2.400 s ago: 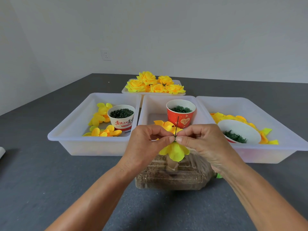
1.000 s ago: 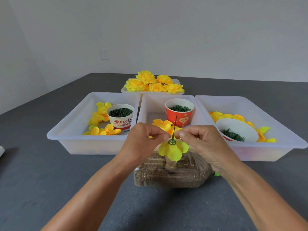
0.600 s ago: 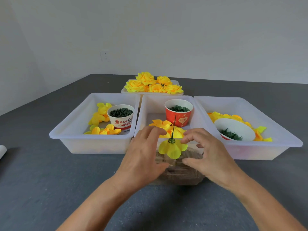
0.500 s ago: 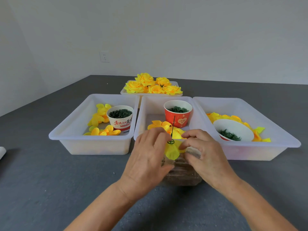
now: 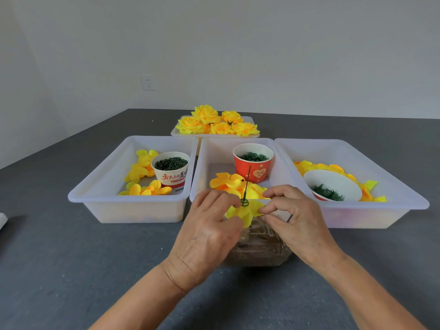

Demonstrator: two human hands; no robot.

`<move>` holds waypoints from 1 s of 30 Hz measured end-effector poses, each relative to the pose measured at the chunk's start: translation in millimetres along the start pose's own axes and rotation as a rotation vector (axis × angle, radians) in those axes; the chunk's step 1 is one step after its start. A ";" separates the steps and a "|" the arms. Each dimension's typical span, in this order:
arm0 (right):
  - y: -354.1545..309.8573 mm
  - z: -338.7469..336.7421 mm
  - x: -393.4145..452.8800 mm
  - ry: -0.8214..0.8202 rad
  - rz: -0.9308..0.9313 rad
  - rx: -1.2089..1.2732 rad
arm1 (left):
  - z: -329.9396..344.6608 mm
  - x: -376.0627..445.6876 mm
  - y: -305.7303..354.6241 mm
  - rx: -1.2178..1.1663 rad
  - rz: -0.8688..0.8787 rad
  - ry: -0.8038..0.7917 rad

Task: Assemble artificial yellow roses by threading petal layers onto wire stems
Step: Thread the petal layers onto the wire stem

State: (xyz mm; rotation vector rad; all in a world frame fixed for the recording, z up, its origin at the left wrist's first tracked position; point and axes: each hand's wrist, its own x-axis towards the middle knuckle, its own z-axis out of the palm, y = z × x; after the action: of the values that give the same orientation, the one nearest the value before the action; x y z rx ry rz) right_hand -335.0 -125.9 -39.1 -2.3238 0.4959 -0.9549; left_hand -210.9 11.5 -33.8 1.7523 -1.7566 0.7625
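Petal layer [image 5: 245, 211] on the wire stem [image 5: 246, 184], between both hands in front of the middle bin [image 5: 202, 163].

Its lower part and the stem's foot are hidden behind the hands; the clear container [image 5: 259, 248] beneath is mostly covered and its contents hard to make out. Left hand [image 5: 209, 232] curls its fingertips onto the petals' left edge by the green ring [image 5: 244, 202]; right hand [image 5: 295, 217] pinches the right edge between thumb and forefinger.

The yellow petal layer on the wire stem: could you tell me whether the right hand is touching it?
Touching. The head view shows the right hand pinching the edge of the yellow petal layer between thumb and forefinger.
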 end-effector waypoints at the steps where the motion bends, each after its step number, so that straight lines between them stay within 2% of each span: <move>1: -0.4 -0.2 -0.1 -0.013 0.008 -0.005 | 1.4 -0.6 -0.1 0.006 0.006 0.004; 4: -4.2 -3.7 0.6 -0.058 0.038 0.029 | 4.2 -3.8 -1.3 -0.023 -0.001 0.021; 6: -7.3 -8.2 4.0 -0.031 0.029 0.090 | 4.6 -6.2 -2.5 -0.130 -0.075 0.061; 10: -16.8 -5.4 13.1 -0.001 0.040 0.218 | 6.6 -1.6 -3.8 -0.354 -0.422 0.214; 13: -20.5 4.5 18.6 0.000 0.059 0.268 | 7.5 9.9 -2.8 -0.561 -0.630 0.168; 22: -12.2 16.4 21.2 -0.010 0.122 0.375 | 13.8 13.9 -8.9 -0.706 -0.730 0.078; 30: -13.1 17.0 21.4 -0.041 0.163 0.345 | 12.5 13.9 -12.0 -0.748 -0.737 0.047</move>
State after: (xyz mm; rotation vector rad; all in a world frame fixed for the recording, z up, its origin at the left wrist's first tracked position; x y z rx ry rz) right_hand -306.6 -120.9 -29.7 -1.9585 0.4563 -0.8398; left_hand -198.8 -7.1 -32.3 1.6112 -1.0055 -0.1593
